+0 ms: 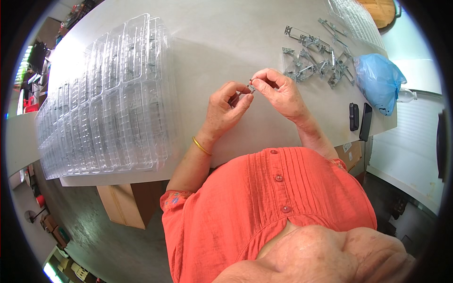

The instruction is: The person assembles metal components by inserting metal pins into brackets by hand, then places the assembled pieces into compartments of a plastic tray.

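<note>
Bare skin at the neckline [321, 245] and a pleated coral blouse [271, 198] lay nearest; two hands pinched a small metal piece

Soft, finely creased cloth ran up to vertical pleats, with three round, glossy buttons [279, 178] down the front and stitched embroidery [174, 201] on the sleeve. One smooth yellow bangle [201, 146] circled the left wrist.

Over the pale, matt table [203, 52], the left hand [228, 106] was curled, its thumb and fingers closed on the small metal piece [251, 87]. The right hand [281, 94] gripped the same piece from the other side, thumb against forefinger. The piece was between the two sets of fingertips, mostly hidden by them.

Beyond the right hand lay a loose spread of thin, angular metal brackets [318, 61], too tangled to count. On the left stood overlapping clear plastic trays [111, 104], glossy and ribbed, their number also uncertain; more clear trays [356, 21] lay at the far right.

One crinkled blue bag [377, 78] bulged beside one clear bottle [406, 95], near two slim black objects [360, 120]. Below the tabletop were two cardboard boxes, left [122, 205] and right [349, 153]; the right one bore a pale label, its writing too small to read.
</note>
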